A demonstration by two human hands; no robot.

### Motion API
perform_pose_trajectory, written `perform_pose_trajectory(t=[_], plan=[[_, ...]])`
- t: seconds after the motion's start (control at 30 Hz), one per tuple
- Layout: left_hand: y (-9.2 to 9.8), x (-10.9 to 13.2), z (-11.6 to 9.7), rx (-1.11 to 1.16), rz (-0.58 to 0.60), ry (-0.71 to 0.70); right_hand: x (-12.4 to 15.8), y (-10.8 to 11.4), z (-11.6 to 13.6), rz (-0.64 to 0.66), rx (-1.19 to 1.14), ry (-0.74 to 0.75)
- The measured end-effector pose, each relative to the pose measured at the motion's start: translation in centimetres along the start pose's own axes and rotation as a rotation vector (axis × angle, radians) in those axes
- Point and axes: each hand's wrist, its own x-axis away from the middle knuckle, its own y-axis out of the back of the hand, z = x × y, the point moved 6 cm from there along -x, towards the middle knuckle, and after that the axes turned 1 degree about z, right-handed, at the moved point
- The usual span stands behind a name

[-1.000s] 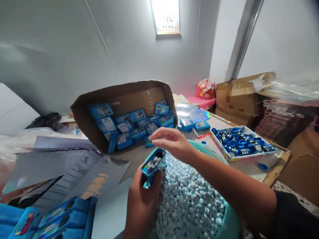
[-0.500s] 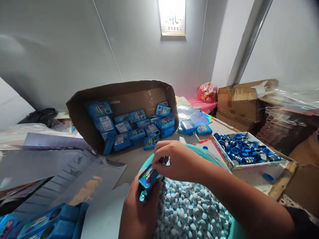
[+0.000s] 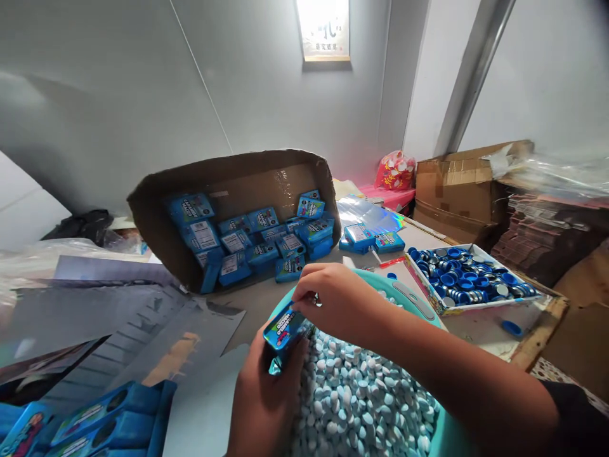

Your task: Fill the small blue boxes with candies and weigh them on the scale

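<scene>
My left hand [image 3: 264, 400] is wrapped round a small shiny blue candy box [image 3: 283, 327] printed with white lettering, tilted above the tub. At its far end the fingers of my right hand [image 3: 328, 293] are pinched together on the box's edge. What lies between those fingertips is hidden. Beneath both hands stands a turquoise tub [image 3: 419, 298], full of small white and pale-blue candies [image 3: 366, 393]. Behind the hands, a cardboard box [image 3: 238, 168] lies on its side with several similar blue boxes [image 3: 262, 254] in it.
A white tray [image 3: 440, 311] of blue caps stands at right, with a loose blue cap [image 3: 512, 328] nearby. More blue boxes [image 3: 359, 235] lie behind the tub. Large blue containers [image 3: 118, 406] sit at lower left. Cartons [image 3: 451, 190] are stacked at the far right.
My hands and the candy box keep nearly the same pose, with the box turned slightly and its printed face showing more. The camera view has shifted a little.
</scene>
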Motion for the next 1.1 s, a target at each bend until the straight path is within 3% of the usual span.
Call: perform_pose_trajectory(t=[0.37,0.47,0.57,0.63,0.8,0.9,1.1], plan=[[0.3,-0.6,0.6,-0.023,-0.034,-0.011,0.0,0.0,-0.7,-0.037,-0.352,-0.055],[0.5,-0.8,1.5,0.003,-0.024,-0.002,0.0,0.5,-1.1,-0.081,-0.285,-0.045],[0.5,-0.9,2.4,0.136,-0.001,0.028,0.0,1.3,-1.8,-0.091,-0.048,-0.072],[0.5,-0.8,2.8,0.215,-0.007,0.057,0.1,1.2,-2.7,0.037,0.111,-0.146],[0.8,-0.6,2.8,0.238,-0.078,0.109,1.4,-1.5,-4.2,0.620,0.225,-0.249],[0.6,-0.5,2.9,0.256,-0.070,0.134,1.8,-2.1,-4.1,0.701,0.268,-0.217],[0.6,-0.7,2.9,0.257,-0.050,0.096,2.1,-2.8,-3.7,0.704,0.317,-0.262]])
